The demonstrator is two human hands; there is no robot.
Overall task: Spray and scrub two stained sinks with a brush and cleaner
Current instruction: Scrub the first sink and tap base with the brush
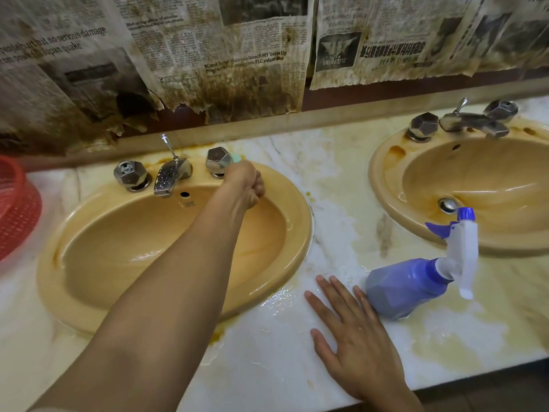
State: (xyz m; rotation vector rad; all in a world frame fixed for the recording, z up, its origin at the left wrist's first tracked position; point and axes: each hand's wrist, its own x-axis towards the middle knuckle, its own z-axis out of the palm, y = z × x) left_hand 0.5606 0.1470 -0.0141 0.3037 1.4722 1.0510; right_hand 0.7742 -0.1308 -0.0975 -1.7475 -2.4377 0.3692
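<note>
Two tan oval sinks sit in a marble counter. Over the back rim of the left sink (89, 310), my left hand (245, 185) is curled round a teal brush (236, 158), only a bit of which shows beside the right tap knob (218, 160). The right sink (416, 215) has brown stains around its taps and rim. Between the sinks my right hand (353, 334) lies flat, fingers spread, on the wet counter, beside a purple spray bottle (416, 281) that lies on its side with a white trigger head.
A red plastic basket (15, 209) stands at the far left. Stained newspaper (208, 55) covers the wall behind. Each sink has a chrome spout (169, 176) with two faceted knobs. The marble counter (267, 352) is wet and foamy, its front edge close to me.
</note>
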